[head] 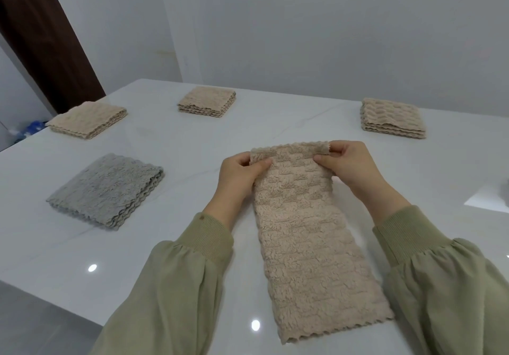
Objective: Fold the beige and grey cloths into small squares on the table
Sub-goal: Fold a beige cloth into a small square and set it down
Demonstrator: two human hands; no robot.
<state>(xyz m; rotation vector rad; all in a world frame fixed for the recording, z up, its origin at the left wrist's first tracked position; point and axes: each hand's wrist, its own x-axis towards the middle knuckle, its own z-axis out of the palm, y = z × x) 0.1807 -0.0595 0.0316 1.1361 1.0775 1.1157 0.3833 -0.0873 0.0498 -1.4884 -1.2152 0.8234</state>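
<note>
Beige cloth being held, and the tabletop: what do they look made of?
The beige cloth looks like plush microfibre or coral fleece, matte: fuzzy nap, raised block pattern, scalloped edge. The table seems polished marble or a marble-look slab: white, faint grey veins, glossy enough to mirror lights.

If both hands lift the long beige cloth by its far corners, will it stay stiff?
Probably not: the long beige cloth curls softly where the left hand and right hand pinch it, so it should droop. Its fluffy pile suggests low weight.
</note>
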